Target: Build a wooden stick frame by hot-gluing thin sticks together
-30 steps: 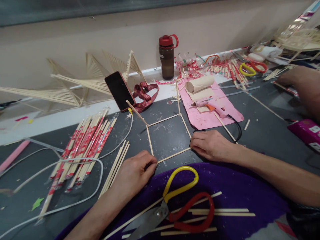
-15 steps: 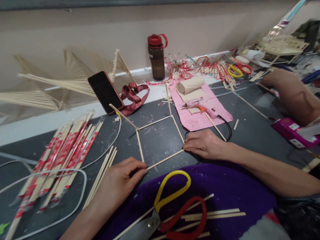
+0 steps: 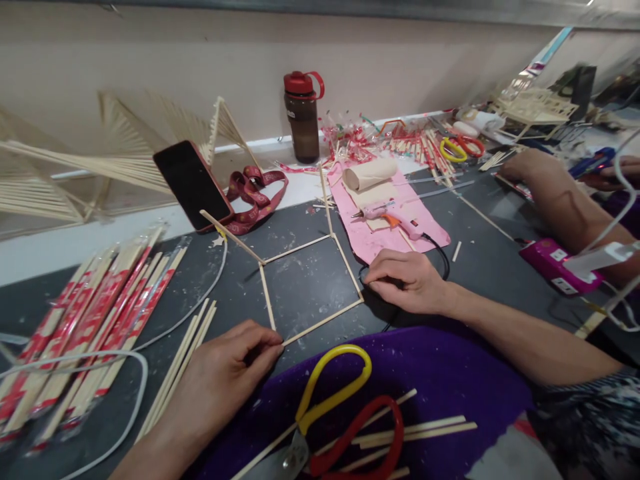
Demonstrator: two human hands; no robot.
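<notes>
A square frame of thin wooden sticks (image 3: 310,288) lies on the dark table, with extra sticks rising from its far corners. My left hand (image 3: 227,373) pinches the frame's near-left corner. My right hand (image 3: 403,280) rests just right of the frame's right side, fingers curled, off the near-right corner; I cannot see anything in it. Scissors with a yellow and a red handle (image 3: 345,417) lie on the purple cloth (image 3: 450,373) in my lap, among loose sticks.
Wrapped chopstick packs (image 3: 85,320) and loose sticks (image 3: 180,363) lie left. A phone (image 3: 193,185), lanyard (image 3: 253,190) and bottle (image 3: 303,117) stand behind. A glue gun (image 3: 393,219) rests on a pink mat (image 3: 385,240). Another person's arm (image 3: 565,200) is at right, by a magenta box (image 3: 555,263).
The camera has turned right, shifting everything leftward in view. My right hand has lifted off the frame's near-right corner and drawn back up beside its right edge. My left hand keeps its pinch.
</notes>
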